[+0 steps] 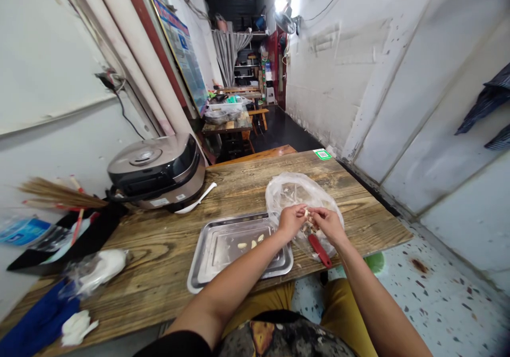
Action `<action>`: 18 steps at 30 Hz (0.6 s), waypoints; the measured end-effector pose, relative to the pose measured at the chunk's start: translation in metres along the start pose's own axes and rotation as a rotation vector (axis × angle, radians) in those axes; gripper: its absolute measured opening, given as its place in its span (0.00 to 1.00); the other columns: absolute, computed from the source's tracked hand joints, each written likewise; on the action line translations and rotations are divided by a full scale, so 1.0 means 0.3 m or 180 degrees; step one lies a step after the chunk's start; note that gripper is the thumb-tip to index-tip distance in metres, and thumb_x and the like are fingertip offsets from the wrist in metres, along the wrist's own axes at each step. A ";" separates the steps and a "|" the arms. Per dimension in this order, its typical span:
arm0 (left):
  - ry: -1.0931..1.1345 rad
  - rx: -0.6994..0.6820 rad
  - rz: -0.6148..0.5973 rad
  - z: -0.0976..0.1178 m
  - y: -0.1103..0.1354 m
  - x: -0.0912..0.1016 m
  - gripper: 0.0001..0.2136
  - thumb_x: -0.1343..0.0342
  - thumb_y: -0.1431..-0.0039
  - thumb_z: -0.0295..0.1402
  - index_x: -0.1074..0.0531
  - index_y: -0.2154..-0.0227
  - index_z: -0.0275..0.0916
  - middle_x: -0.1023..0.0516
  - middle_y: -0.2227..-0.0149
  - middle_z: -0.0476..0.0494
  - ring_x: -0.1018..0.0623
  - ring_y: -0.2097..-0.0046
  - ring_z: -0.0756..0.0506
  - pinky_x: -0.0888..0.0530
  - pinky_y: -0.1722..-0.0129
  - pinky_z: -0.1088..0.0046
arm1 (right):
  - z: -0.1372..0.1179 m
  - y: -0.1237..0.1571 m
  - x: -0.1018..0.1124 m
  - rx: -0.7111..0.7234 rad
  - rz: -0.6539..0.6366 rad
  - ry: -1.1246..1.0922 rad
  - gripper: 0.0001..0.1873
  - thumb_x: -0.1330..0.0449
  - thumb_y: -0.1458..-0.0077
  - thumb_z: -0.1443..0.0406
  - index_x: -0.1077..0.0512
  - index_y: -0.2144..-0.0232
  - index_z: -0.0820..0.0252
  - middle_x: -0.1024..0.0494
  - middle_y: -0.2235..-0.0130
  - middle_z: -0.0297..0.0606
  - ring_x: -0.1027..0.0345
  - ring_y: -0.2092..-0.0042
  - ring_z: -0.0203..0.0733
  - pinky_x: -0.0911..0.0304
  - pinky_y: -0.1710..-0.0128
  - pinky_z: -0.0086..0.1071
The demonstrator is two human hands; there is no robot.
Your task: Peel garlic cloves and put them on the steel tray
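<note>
My left hand (291, 221) and my right hand (327, 223) meet fingertip to fingertip over a clear plastic bag (281, 189). Pinched between them is a small pale garlic clove (306, 213). Below my hands, brownish bits, apparently garlic and skins, lie in the bag. A red-handled knife (319, 251) rests on the bag near my right wrist; its blade is not visible. Left of the bag is a metal tray (203, 245) holding several pale garlic cloves (254, 244). My left forearm passes over the tray's right part and hides some of it.
On the wooden table (235, 187), a rice cooker (157, 171) stands at the back left, beside a white spoon (197, 198). At the left lie a bagged white item (99, 266), a crumpled tissue (77, 328) and a blue cloth (40, 320). A green QR sticker (322, 154) marks the far edge.
</note>
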State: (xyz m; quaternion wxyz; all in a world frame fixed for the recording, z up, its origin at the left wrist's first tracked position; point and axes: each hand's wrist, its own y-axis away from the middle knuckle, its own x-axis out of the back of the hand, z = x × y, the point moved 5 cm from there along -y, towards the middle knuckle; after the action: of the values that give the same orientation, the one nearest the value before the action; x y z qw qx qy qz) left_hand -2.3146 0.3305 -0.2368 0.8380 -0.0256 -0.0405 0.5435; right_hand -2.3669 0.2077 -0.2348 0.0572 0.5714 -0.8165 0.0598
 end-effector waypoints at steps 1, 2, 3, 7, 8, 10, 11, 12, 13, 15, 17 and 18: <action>-0.0028 -0.0024 0.0006 0.000 0.001 -0.001 0.18 0.41 0.59 0.18 0.24 0.62 0.37 0.21 0.70 0.45 0.22 0.69 0.48 0.26 0.65 0.72 | 0.002 -0.001 -0.003 0.0034 -0.0068 0.0024 0.18 0.41 0.57 0.55 0.27 0.69 0.65 0.31 0.82 0.31 0.42 0.82 0.33 0.45 0.82 0.27; -0.0046 -0.0055 0.0002 0.002 0.003 -0.003 0.17 0.41 0.59 0.18 0.24 0.63 0.37 0.21 0.70 0.45 0.22 0.68 0.48 0.26 0.64 0.72 | 0.002 -0.002 -0.006 0.0068 -0.0118 0.0040 0.18 0.41 0.56 0.55 0.26 0.70 0.64 0.31 0.82 0.31 0.43 0.82 0.32 0.45 0.82 0.27; -0.0056 -0.0096 -0.0015 0.005 0.005 -0.005 0.16 0.41 0.58 0.18 0.23 0.64 0.38 0.21 0.70 0.45 0.22 0.68 0.47 0.26 0.64 0.72 | 0.003 -0.004 -0.008 0.0085 -0.0141 0.0043 0.17 0.41 0.56 0.55 0.26 0.71 0.64 0.32 0.82 0.31 0.43 0.82 0.32 0.46 0.82 0.26; -0.0132 -0.0254 -0.0160 0.026 0.015 -0.014 0.13 0.44 0.55 0.18 0.22 0.68 0.38 0.20 0.70 0.45 0.21 0.67 0.47 0.27 0.65 0.72 | 0.003 -0.005 -0.003 0.0001 -0.0066 0.0007 0.16 0.39 0.58 0.55 0.27 0.76 0.64 0.32 0.84 0.31 0.43 0.83 0.33 0.46 0.83 0.27; -0.0155 -0.0290 -0.0177 0.033 0.017 -0.015 0.12 0.44 0.55 0.18 0.22 0.69 0.38 0.20 0.70 0.45 0.21 0.67 0.46 0.27 0.65 0.73 | 0.001 -0.005 -0.003 -0.0015 -0.0072 -0.0003 0.15 0.39 0.58 0.56 0.27 0.76 0.64 0.32 0.84 0.31 0.43 0.83 0.32 0.46 0.82 0.26; -0.0191 -0.0346 -0.0185 0.046 0.019 -0.014 0.12 0.44 0.55 0.18 0.22 0.69 0.39 0.20 0.70 0.46 0.21 0.68 0.47 0.27 0.66 0.74 | -0.006 -0.004 -0.002 -0.0019 -0.0091 -0.0015 0.15 0.39 0.58 0.57 0.27 0.76 0.65 0.32 0.84 0.31 0.43 0.83 0.32 0.46 0.82 0.26; -0.0216 -0.0367 -0.0190 0.051 0.020 -0.014 0.12 0.44 0.55 0.19 0.22 0.69 0.38 0.20 0.71 0.46 0.22 0.68 0.47 0.27 0.66 0.74 | -0.010 -0.003 -0.002 -0.0013 -0.0112 -0.0016 0.14 0.39 0.58 0.57 0.26 0.75 0.65 0.32 0.84 0.31 0.43 0.83 0.32 0.47 0.82 0.26; -0.0255 -0.0381 -0.0202 0.055 0.020 -0.014 0.12 0.44 0.55 0.19 0.22 0.69 0.38 0.20 0.71 0.46 0.22 0.68 0.47 0.27 0.66 0.75 | -0.012 -0.003 -0.002 -0.0011 -0.0125 -0.0009 0.14 0.39 0.58 0.57 0.26 0.75 0.65 0.32 0.84 0.31 0.43 0.83 0.31 0.47 0.82 0.25; -0.0305 -0.0390 -0.0215 0.057 0.020 -0.015 0.12 0.45 0.55 0.19 0.22 0.68 0.38 0.20 0.71 0.47 0.22 0.68 0.48 0.27 0.67 0.75 | -0.014 -0.003 -0.001 -0.0014 -0.0134 0.0004 0.14 0.39 0.58 0.58 0.26 0.76 0.65 0.32 0.84 0.31 0.43 0.83 0.31 0.47 0.82 0.25; -0.0406 -0.0402 -0.0250 0.057 0.020 -0.017 0.13 0.45 0.54 0.19 0.22 0.67 0.37 0.20 0.72 0.47 0.22 0.69 0.48 0.27 0.67 0.76 | -0.014 -0.005 0.002 -0.0035 -0.0144 0.0017 0.14 0.39 0.58 0.58 0.26 0.76 0.65 0.33 0.84 0.30 0.43 0.83 0.31 0.46 0.82 0.25; -0.0462 -0.0413 -0.0287 0.052 0.019 -0.020 0.13 0.46 0.54 0.18 0.22 0.66 0.37 0.20 0.71 0.48 0.22 0.69 0.49 0.28 0.67 0.77 | -0.010 -0.007 0.005 -0.0052 -0.0135 0.0016 0.14 0.40 0.59 0.58 0.26 0.76 0.65 0.33 0.85 0.30 0.43 0.83 0.31 0.46 0.83 0.25; -0.0481 -0.0429 -0.0307 0.050 0.018 -0.021 0.13 0.46 0.54 0.19 0.22 0.66 0.37 0.20 0.71 0.47 0.22 0.68 0.49 0.28 0.67 0.77 | -0.008 -0.008 0.006 -0.0050 -0.0140 0.0016 0.14 0.39 0.59 0.58 0.26 0.76 0.65 0.32 0.84 0.30 0.43 0.83 0.31 0.46 0.83 0.25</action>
State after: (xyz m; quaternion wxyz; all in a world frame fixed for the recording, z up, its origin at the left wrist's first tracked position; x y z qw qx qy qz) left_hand -2.3235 0.3268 -0.2227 0.8541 -0.0388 -0.1412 0.4990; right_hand -2.3651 0.2057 -0.2322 0.0651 0.5886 -0.8040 0.0534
